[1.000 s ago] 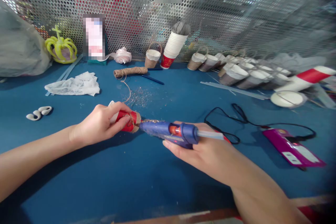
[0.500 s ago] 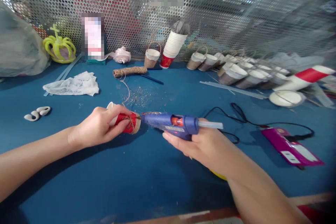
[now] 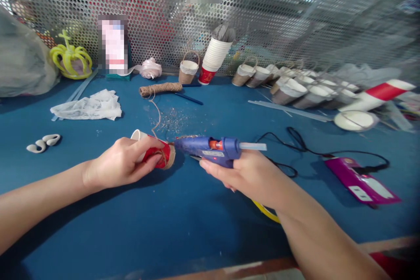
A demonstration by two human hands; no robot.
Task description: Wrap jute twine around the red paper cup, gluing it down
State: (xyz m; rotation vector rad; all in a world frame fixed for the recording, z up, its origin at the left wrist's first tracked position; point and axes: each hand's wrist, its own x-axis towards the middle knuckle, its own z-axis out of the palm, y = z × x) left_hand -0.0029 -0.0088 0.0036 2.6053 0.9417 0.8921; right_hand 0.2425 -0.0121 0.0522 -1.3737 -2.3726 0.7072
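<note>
My left hand (image 3: 126,159) grips a red and white paper cup (image 3: 168,152), tilted on its side with its open end to the left. Jute twine is wound around the cup's base, and a strand runs from it back to a twine roll (image 3: 160,89). In my right hand (image 3: 241,170) is a blue glue gun (image 3: 200,145), its nozzle at the twine-wrapped end of the cup; whether it touches, I cannot tell. A clear glue stick (image 3: 253,146) juts from the gun's rear. Scissors with a yellow handle (image 3: 266,212) lie partly hidden under my right hand.
A purple power strip (image 3: 361,181) with a black cord lies at the right. Several small cup baskets (image 3: 288,92) stand at the back right. A cup stack (image 3: 215,59) leans against the mesh panel (image 3: 157,17). White fabric (image 3: 87,107) lies at the left.
The glue gun has shifted slightly left along the cup's base, and the cup looks slightly turned. More of the scissors shows beneath my right hand. The whole view has drifted slightly.
</note>
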